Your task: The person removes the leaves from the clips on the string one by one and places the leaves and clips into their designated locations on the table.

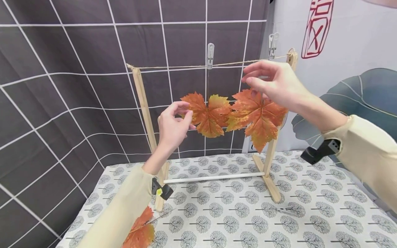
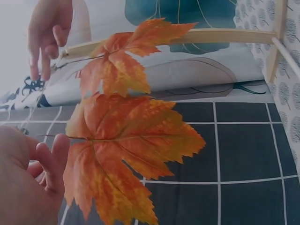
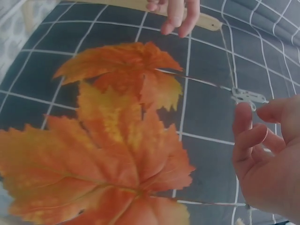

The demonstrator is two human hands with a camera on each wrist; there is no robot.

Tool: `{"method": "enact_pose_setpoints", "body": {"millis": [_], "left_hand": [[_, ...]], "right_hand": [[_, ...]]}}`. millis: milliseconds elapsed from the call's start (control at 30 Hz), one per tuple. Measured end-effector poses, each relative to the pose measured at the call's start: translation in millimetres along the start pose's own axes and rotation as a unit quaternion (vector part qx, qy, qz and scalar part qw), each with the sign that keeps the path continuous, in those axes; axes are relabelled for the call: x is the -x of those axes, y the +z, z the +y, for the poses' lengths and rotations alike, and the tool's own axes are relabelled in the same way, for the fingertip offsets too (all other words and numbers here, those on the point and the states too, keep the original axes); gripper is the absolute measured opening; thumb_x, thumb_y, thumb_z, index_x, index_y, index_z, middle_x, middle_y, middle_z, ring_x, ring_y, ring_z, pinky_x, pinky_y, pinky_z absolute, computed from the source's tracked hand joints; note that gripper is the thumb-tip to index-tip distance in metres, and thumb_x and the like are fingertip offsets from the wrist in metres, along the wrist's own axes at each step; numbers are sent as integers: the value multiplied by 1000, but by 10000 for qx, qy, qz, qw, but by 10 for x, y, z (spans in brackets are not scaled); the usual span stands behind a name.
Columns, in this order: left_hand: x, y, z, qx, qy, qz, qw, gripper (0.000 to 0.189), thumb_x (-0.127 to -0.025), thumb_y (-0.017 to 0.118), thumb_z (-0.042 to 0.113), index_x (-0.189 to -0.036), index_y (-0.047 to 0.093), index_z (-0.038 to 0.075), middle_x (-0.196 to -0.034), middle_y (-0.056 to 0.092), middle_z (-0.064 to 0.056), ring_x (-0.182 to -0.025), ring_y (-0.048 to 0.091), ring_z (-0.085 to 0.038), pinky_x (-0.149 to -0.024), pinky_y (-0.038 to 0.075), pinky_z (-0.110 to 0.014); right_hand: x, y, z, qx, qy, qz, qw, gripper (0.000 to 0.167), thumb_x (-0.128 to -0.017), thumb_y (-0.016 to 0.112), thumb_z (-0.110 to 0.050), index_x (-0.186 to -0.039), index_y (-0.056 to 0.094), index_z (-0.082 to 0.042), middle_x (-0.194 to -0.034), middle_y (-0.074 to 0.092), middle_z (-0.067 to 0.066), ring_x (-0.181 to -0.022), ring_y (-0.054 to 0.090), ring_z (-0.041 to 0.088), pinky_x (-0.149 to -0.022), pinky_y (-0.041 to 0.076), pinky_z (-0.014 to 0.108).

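Observation:
Two orange-yellow maple leaves hang by their stems from a twine line (image 1: 173, 66). A pale clothespin (image 1: 210, 56) clips the left leaf (image 1: 208, 115); another clothespin (image 1: 273, 45) stands on the line above the right leaf (image 1: 258, 117). My left hand (image 1: 174, 124) is beside the left leaf, fingers loosely bent, with nothing visible in its grasp. In front of the right leaf's stem, below the line, is my right hand (image 1: 276, 81), its fingers curved and apart. The right wrist view shows no object between the fingers of the right hand (image 3: 272, 154).
The line spans two wooden posts (image 1: 143, 103) joined low down by a white rod (image 1: 214, 178). Another maple leaf (image 1: 141, 232) lies at the front left, partly behind my left sleeve. A clothespin (image 1: 286, 211) lies on the tree-patterned tablecloth (image 1: 229, 224). A dark gridded curtain (image 1: 83, 48) hangs behind.

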State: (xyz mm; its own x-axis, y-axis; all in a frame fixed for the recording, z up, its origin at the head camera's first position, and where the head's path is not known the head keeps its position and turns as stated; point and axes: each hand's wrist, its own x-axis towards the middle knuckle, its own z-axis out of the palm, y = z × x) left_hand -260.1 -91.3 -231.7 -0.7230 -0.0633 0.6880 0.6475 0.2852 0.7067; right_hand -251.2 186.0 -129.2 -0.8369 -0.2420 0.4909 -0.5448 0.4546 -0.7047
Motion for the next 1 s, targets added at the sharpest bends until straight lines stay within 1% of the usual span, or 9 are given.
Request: {"method": "enact_pose_setpoints", "body": {"millis": [67, 200, 300, 433, 567, 700, 800, 900, 1000], "left_hand": [[-44, 31, 30, 9, -54, 27, 10000, 22, -90, 66, 3, -112, 68, 0, -91, 72, -9, -51, 68, -19, -35, 47, -27], [-130, 95, 76, 85, -165, 68, 9998, 22, -91, 66, 3, -113, 67, 2, -92, 72, -10, -51, 67, -15, -36, 47, -26], [-177, 139, 102, 121, -166, 80, 9998, 21, -91, 66, 3, -113, 67, 1, -92, 72, -9, -51, 67, -16, -37, 48, -25], [-234, 184, 132, 119, -63, 106, 9999, 19, -92, 67, 3, -110, 68, 1, -90, 72, -8, -52, 68, -17, -37, 48, -26], [-298, 224, 164, 94, 14, 159, 9998, 18, -92, 67, 4, -109, 68, 2, -90, 72, -7, -53, 68, -17, -37, 49, -26], [-352, 257, 186, 65, -116, 181, 9997, 19, -92, 68, 6, -111, 68, 5, -93, 72, -5, -55, 69, -16, -39, 50, -26], [-389, 268, 187, 40, -187, 205, 9996, 21, -92, 68, 7, -113, 68, 5, -94, 72, -5, -57, 69, -15, -40, 51, -27], [-436, 265, 184, 83, -190, 300, 9993, 22, -91, 69, 6, -113, 68, 4, -94, 71, -6, -57, 70, -14, -42, 51, -26], [-487, 254, 197, 91, -147, 387, 9991, 24, -90, 70, 5, -114, 68, 4, -94, 70, -7, -58, 70, -15, -47, 53, -24]], "right_hand": [[-65, 15, -54, -72, 17, -14, 10000, 26, -97, 65, -14, -123, 65, -11, -106, 72, -5, -67, 63, 16, -45, 45, 22], [-178, 60, -136, -101, 9, 9, 9999, 27, -96, 67, -16, -123, 65, -12, -101, 72, -1, -67, 65, 16, -44, 44, 21], [-239, 91, -174, -101, 57, 31, 9999, 28, -95, 69, -18, -123, 65, -12, -100, 72, 1, -68, 67, 16, -44, 44, 22], [-304, 102, -216, -82, 120, 54, 9999, 28, -96, 69, -18, -123, 64, -12, -106, 70, 2, -71, 69, 15, -43, 45, 23], [-372, 94, -263, -32, 104, 90, 9999, 27, -97, 66, -16, -123, 63, -11, -112, 68, 7, -73, 69, 14, -45, 46, 21], [-446, 93, -306, -13, 107, 142, 9998, 27, -97, 64, -15, -123, 62, -11, -115, 66, 9, -75, 69, 13, -46, 44, 20], [-506, 108, -344, -7, 164, 167, 9997, 28, -96, 64, -15, -124, 61, -12, -116, 65, 7, -77, 69, 14, -46, 44, 20], [-569, 131, -392, 32, 213, 149, 9997, 29, -96, 63, -16, -125, 60, -13, -118, 65, 7, -80, 69, 14, -47, 44, 20], [-629, 147, -445, 92, 281, 83, 9995, 33, -97, 63, -17, -129, 58, -13, -122, 63, 7, -82, 68, 14, -48, 44, 20]]}}
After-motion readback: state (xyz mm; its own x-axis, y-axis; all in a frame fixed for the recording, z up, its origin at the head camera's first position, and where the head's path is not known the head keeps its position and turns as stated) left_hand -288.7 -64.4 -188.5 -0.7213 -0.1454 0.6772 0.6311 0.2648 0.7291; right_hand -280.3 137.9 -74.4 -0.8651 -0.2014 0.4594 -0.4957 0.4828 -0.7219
